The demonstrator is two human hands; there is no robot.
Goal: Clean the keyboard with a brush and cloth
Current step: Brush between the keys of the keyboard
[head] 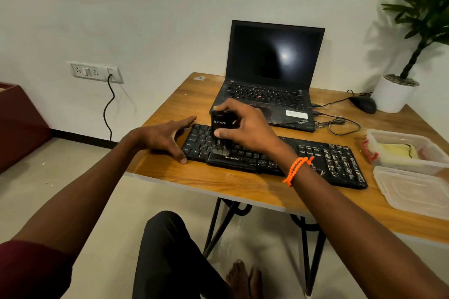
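Right hand (239, 126) grips the black brush (220, 134) upright, fingers (227, 107) curled over its top and thumb clamped on the near side, bristles down on the left key rows of the black keyboard (272, 156), likely to work grit out from between the keys. Left hand (167, 137) rests with fingers spread apart and straight at the keyboard's left end, thumb on the wooden counter (218, 182), apparently bracing it against the strokes. Cloth probably the yellow fold in the open plastic tub (410, 150) at right, beside its lid (413, 192); wiping not yet begun.
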